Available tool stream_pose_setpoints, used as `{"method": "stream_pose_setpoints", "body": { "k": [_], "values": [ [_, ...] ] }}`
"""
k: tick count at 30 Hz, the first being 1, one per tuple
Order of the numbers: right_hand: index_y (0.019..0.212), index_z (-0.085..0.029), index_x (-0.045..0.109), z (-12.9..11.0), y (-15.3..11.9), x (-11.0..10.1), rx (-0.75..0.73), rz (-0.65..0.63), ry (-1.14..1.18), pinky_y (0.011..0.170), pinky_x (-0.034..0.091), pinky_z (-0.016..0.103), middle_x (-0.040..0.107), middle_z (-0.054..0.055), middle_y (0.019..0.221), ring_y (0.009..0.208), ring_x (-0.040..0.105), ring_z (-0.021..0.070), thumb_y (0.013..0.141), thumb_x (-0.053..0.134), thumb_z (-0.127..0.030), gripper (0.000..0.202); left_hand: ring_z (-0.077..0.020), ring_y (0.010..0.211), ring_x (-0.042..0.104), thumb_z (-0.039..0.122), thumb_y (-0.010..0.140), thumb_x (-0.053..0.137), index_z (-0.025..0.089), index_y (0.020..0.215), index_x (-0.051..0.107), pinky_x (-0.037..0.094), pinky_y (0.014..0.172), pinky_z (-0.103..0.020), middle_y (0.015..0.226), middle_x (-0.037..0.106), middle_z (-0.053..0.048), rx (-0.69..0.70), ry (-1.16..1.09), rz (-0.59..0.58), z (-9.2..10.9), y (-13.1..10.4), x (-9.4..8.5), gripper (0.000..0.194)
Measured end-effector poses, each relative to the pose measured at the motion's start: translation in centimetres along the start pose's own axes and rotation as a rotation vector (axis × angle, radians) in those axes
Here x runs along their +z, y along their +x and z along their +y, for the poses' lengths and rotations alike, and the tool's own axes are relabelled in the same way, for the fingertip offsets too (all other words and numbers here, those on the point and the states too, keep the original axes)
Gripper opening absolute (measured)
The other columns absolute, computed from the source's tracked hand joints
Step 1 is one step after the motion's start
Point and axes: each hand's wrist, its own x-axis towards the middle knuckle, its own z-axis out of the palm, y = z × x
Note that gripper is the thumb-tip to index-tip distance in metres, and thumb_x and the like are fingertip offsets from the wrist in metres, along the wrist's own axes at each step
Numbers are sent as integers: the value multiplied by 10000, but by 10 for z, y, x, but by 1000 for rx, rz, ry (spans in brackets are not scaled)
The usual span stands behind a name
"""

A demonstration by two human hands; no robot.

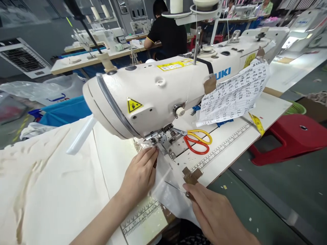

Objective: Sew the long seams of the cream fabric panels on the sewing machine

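Left hand [140,172] on white fabric [176,199], 6 o'clock of sewing machine [163,93], pinch unclear; right hand [213,207] grasping thin pointed tool [176,188]. Slipping could snag fabric; left fingertips [154,150] crowding needle area [163,139] risk pricking if machine runs.

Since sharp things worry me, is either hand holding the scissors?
No, the scissors lie untouched, while the right hand holds a thin pointed tool.

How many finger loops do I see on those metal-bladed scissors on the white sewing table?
2: the yellow oval loop, farther from the person, and the red oval loop, nearer. Neither is hidden.
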Motion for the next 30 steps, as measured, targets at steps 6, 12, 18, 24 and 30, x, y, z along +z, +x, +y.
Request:
{"method": "stream_pose_setpoints", "body": {
  "k": [6, 12, 18, 24, 30],
  "values": [
    [1246, -133, 516, -3, 7, -5, 39, -88, -84, 679, 575, 344, 696, 98, 961, 815, 693, 240, 923, 331, -38, 384, -322, 1228, 542, 153, 930, 391, 61, 1340, 527, 516, 1005, -499, 1298, 610, -173, -26, 56, 8, 2, -2, 6, 441],
    [1154, -144, 547, -6, 21, -8, 43, -47, -169, 592, 538, 327, 702, 87, 904, 767, 698, 239, 892, 358, -14, 348, -333, 1240, 512, 217, 954, 373, 18, 1316, 527, 512, 999, -468, 1313, 576, -203, -40, 109, -73, 8, 2, 1, 441],
    [1120, -146, 551, -7, 30, -7, 27, -54, -165, 575, 527, 334, 688, 78, 895, 760, 690, 240, 897, 367, -13, 319, -337, 1265, 479, 236, 960, 343, 23, 1335, 501, 483, 1010, -483, 1330, 554, -209, -91, 119, -82, 14, 2, 1, 460],
    [1145, -147, 541, -5, 38, -5, 4, -44, -183, 561, 513, 331, 670, 78, 901, 746, 678, 239, 914, 384, -31, 303, -338, 1319, 452, 237, 962, 309, -10, 1353, 483, 425, 1075, -490, 1392, 522, -227, -72, 163, -100, 21, 0, -1, 494],
    [1179, -139, 518, -8, 43, -2, -28, -56, -227, 519, 476, 316, 651, 62, 866, 708, 666, 233, 898, 438, -34, 311, -340, 1312, 467, 220, 954, 338, -17, 1334, 523, 420, 1074, -486, 1398, 525, -225, -55, 169, -100, 26, -2, -6, 485]
  ]
}}
